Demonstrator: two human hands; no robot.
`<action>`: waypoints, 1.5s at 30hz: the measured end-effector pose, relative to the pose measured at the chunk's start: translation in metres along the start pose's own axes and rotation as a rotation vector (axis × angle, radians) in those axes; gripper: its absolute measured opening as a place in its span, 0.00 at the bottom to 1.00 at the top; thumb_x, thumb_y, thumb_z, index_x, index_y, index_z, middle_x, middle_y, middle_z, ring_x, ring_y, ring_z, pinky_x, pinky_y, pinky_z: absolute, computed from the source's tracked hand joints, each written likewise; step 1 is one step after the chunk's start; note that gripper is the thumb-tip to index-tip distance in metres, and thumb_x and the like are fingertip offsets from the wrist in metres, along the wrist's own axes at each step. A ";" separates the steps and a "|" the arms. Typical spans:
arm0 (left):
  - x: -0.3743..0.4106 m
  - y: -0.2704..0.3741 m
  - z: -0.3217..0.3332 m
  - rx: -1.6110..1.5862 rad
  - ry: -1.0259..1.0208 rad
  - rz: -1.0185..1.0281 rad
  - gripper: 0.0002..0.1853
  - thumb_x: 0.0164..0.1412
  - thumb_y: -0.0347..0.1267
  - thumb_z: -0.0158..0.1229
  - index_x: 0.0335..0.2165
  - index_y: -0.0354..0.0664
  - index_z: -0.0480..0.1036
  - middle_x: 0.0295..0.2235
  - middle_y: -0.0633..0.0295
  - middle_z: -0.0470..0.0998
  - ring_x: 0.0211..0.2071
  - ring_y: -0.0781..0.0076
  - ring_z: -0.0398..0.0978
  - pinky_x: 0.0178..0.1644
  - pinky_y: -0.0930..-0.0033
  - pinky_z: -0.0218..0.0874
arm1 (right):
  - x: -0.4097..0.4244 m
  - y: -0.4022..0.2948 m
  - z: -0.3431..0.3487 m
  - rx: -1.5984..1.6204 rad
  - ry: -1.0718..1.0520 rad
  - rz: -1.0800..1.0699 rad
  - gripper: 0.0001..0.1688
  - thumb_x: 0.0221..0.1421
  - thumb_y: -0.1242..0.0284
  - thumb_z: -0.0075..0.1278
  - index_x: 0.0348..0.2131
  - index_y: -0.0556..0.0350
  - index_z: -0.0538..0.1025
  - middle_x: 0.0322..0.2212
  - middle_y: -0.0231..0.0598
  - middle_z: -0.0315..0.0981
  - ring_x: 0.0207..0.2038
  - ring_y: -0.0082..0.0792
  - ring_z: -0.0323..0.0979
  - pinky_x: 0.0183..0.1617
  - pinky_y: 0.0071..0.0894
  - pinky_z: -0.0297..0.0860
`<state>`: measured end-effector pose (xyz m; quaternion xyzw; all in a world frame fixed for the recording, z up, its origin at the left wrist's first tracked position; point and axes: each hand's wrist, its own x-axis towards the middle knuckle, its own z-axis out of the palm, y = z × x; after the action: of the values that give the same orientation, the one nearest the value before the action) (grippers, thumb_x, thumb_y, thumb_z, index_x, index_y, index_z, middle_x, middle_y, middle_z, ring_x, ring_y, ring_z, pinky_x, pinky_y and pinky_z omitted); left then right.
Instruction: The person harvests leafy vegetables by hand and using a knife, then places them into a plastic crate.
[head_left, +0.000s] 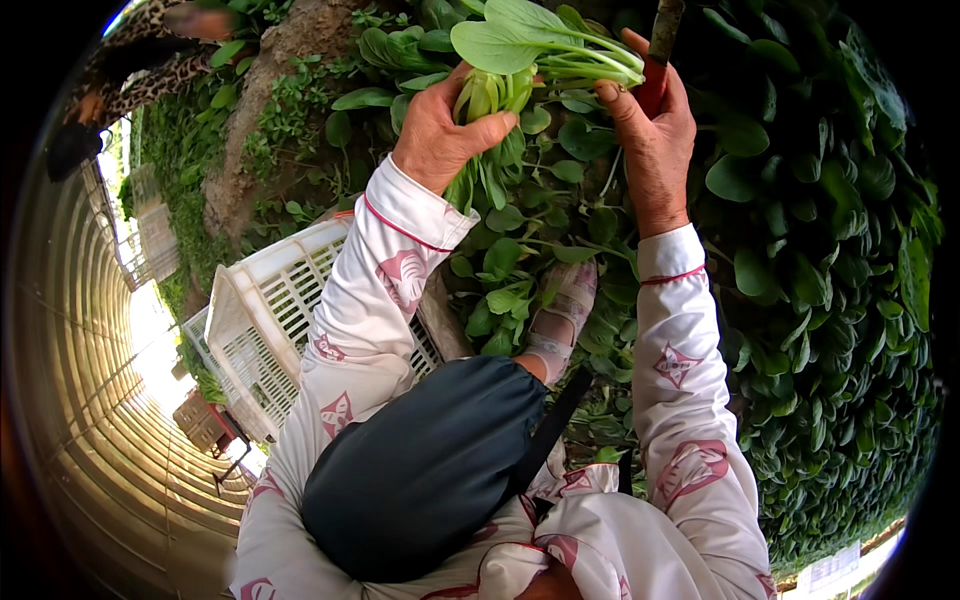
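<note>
My left hand (446, 139) grips a bunch of leafy greens (487, 97), with pale stems at the thumb and leaves hanging below. In my right hand (656, 146) is a knife with a red handle (651, 90); its stained blade (665, 31) points away from me. The thumb and fingers of that same hand pinch the pale stem end of more cut greens (551, 45). Their broad leaves spread leftward above my left hand. Both hands are raised over rooted greens (506, 259) in the soil.
White plastic crates (277, 300) stand at my left, partly behind my arm. A dense bed of greens (810, 300) fills the right side. My shoe (562, 315) is among plants. A bare soil ridge (251, 112) runs at upper left, near another person's patterned sleeve (150, 82).
</note>
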<state>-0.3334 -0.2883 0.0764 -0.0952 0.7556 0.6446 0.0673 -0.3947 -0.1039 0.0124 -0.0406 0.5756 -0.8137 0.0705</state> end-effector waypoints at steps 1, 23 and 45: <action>-0.004 -0.003 0.004 -0.025 -0.013 -0.009 0.28 0.51 0.31 0.60 0.51 0.33 0.66 0.46 0.54 0.74 0.36 0.75 0.72 0.43 0.72 0.64 | 0.000 -0.009 0.000 0.021 -0.008 0.002 0.29 0.51 0.68 0.61 0.50 0.57 0.70 0.29 0.22 0.70 0.28 0.14 0.64 0.34 0.14 0.64; 0.036 -0.054 0.000 1.356 0.017 0.316 0.34 0.37 0.27 0.70 0.48 0.45 0.68 0.60 0.61 0.57 0.39 0.51 0.75 0.43 0.58 0.68 | -0.029 0.103 0.011 -0.489 -0.101 0.246 0.20 0.61 0.61 0.44 0.35 0.63 0.73 0.21 0.49 0.73 0.25 0.49 0.72 0.31 0.39 0.67; -0.018 -0.057 -0.017 0.565 0.085 0.100 0.24 0.47 0.28 0.64 0.45 0.34 0.71 0.50 0.63 0.70 0.45 0.73 0.72 0.48 0.72 0.63 | -0.024 0.078 0.032 0.077 0.084 0.379 0.20 0.62 0.58 0.46 0.40 0.56 0.74 0.19 0.25 0.64 0.19 0.17 0.57 0.23 0.19 0.56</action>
<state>-0.3024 -0.3128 0.0289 -0.0622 0.9110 0.4067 0.0276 -0.3615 -0.1554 -0.0500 0.1052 0.5438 -0.8083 0.1998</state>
